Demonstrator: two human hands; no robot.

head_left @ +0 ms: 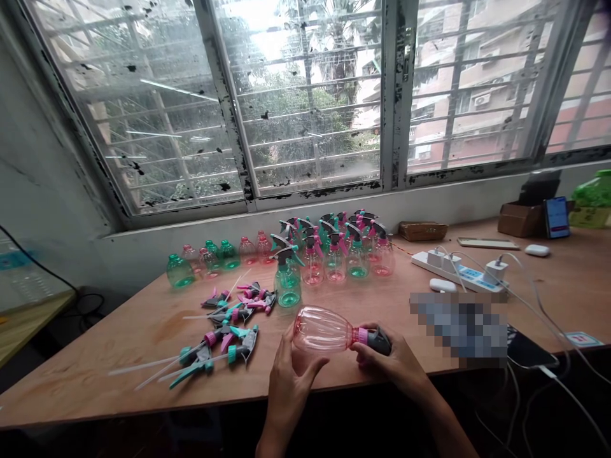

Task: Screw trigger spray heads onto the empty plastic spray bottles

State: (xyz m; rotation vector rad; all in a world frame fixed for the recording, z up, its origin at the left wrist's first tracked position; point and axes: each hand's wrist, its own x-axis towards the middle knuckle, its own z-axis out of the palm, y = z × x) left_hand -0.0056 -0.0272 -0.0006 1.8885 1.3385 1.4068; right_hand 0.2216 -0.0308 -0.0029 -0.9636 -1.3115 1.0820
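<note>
A clear pink spray bottle lies sideways in the air above the table's front edge, its base to the left. My left hand holds the base end, with the fingers behind it and the thumb off the plastic. At the neck, my right hand is closed around the grey and pink trigger sprayer, which sits on the bottle's mouth. Loose trigger sprayers with thin white tubes lie in a pile to the left. Just behind my hands stands a green spray bottle with its sprayer on.
Several bottles with sprayers stand at the back middle, and several open-necked bottles at the back left. To the right are a power strip with cables, a phone, a white case and a cardboard box.
</note>
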